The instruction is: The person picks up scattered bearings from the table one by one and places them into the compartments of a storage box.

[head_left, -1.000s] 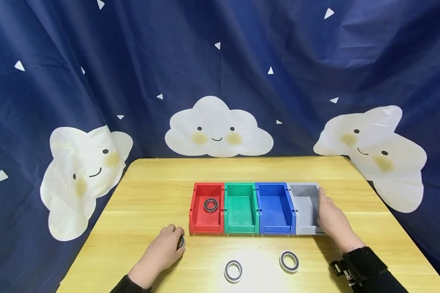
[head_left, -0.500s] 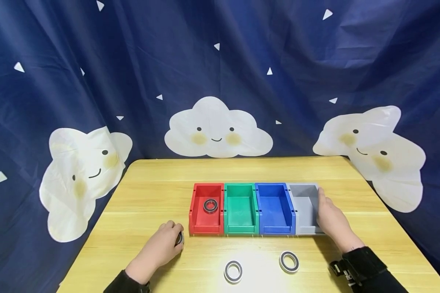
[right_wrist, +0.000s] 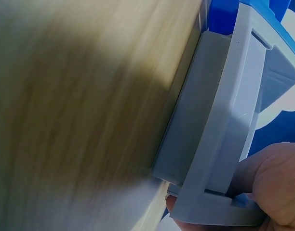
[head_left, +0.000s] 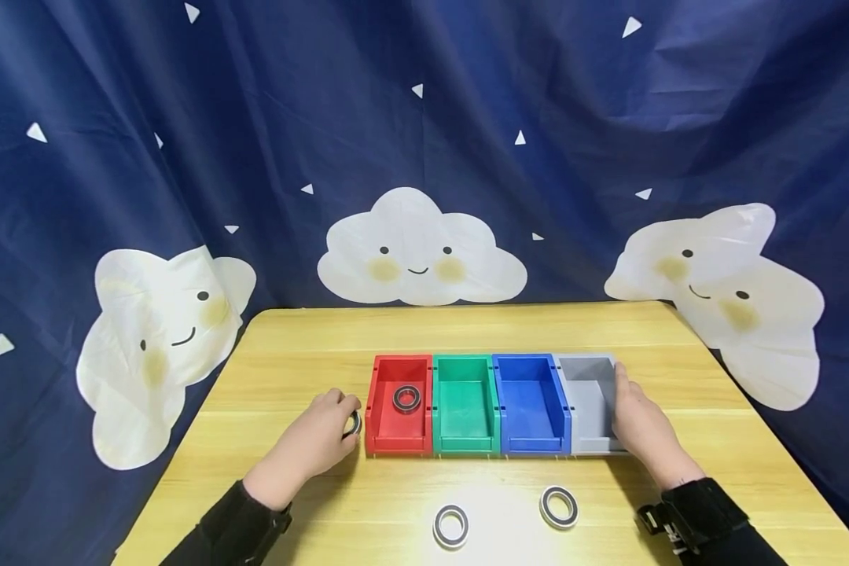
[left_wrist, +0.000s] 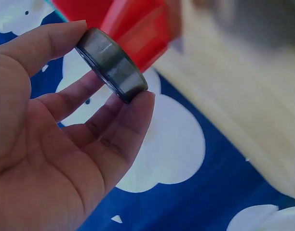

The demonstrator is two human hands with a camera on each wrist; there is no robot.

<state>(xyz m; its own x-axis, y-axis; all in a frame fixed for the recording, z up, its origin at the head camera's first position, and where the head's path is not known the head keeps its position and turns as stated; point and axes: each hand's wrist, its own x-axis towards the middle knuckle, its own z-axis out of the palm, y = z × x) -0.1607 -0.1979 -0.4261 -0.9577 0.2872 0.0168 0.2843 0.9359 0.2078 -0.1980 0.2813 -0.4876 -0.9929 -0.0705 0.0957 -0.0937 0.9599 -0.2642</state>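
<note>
My left hand [head_left: 314, 440] pinches a ball bearing [left_wrist: 113, 65] between thumb and fingertips, just left of the red bin [head_left: 398, 446]. In the left wrist view the bearing is edge-on and tilted, with the red bin behind it. Another bearing [head_left: 406, 398] lies flat inside the red bin. At the right end of the row, my right hand [head_left: 644, 428] grips the side wall of the grey bin [right_wrist: 224, 115]. The right wrist view shows the thumb over that wall and a fingertip below it.
Between the red and grey bins stand a green bin [head_left: 464, 409] and a blue bin [head_left: 527, 409]. Two more bearings [head_left: 451, 527] [head_left: 558, 507] lie on the wooden table [head_left: 297, 346] in front of the row. A dark blue curtain [head_left: 566, 94] hangs behind.
My left hand has lifted the bearing and carried it forward, alongside the red bin's left wall. The right hand has stayed on the grey bin.
</note>
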